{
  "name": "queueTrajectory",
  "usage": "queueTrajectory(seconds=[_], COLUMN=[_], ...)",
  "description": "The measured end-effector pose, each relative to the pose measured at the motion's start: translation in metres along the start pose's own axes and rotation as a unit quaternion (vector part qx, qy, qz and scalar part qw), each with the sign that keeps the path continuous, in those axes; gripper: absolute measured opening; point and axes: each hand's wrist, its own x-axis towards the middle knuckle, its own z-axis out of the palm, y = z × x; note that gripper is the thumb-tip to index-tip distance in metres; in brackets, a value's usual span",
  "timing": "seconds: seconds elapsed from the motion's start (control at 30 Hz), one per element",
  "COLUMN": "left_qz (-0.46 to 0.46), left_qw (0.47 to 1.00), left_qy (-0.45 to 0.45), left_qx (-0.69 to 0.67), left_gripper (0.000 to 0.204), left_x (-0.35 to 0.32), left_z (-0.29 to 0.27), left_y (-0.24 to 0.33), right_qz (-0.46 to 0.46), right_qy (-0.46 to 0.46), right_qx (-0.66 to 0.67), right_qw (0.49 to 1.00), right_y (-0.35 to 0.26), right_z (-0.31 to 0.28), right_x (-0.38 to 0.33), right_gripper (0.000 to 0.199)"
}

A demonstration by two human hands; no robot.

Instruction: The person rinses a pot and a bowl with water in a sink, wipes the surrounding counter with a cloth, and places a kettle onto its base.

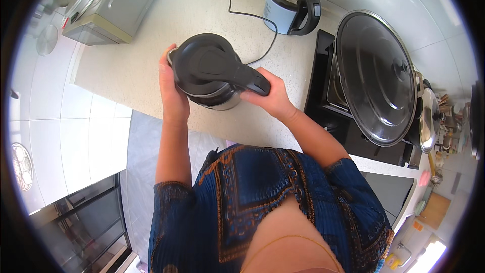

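A black-lidded electric kettle (pixel 209 68) with a steel body is held over the pale speckled countertop (pixel 131 65). My right hand (pixel 270 98) grips its black handle. My left hand (pixel 171 91) presses flat against the kettle's left side near the spout. The lid is down. I cannot tell whether the kettle rests on the counter or is just above it.
A second kettle (pixel 293 0) stands at the back with a black cord (pixel 237 12) running across the counter. A big wok with a steel lid (pixel 376 76) sits on a black cooktop at the right. A steel appliance (pixel 108 2) stands at the back left.
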Motion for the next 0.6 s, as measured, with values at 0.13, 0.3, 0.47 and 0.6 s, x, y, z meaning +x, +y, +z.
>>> queueTrajectory(seconds=[0.13,0.3,0.47,0.6], left_qz=[-0.007,-0.011,0.03,0.017], left_qw=[1.0,0.999,0.997,0.99], left_qy=[0.019,0.021,0.065,0.107], left_qx=[-0.023,-0.042,0.02,0.087], left_gripper=[0.063,0.063,0.061,0.057], left_x=[0.011,0.016,0.01,-0.014], left_z=[-0.008,-0.014,-0.034,-0.073], left_y=[0.0,-0.002,-0.005,-0.012], right_qz=[-0.005,0.038,-0.036,0.012], right_qy=[-0.02,-0.056,-0.034,0.001], right_qx=[-0.019,-0.018,0.102,0.06], right_qw=[1.0,0.998,0.994,0.998], right_y=[0.006,-0.001,-0.003,-0.026], right_z=[0.002,-0.002,-0.006,0.007], right_x=[0.022,0.025,0.02,0.018], right_gripper=[0.036,0.045,0.042,0.041])
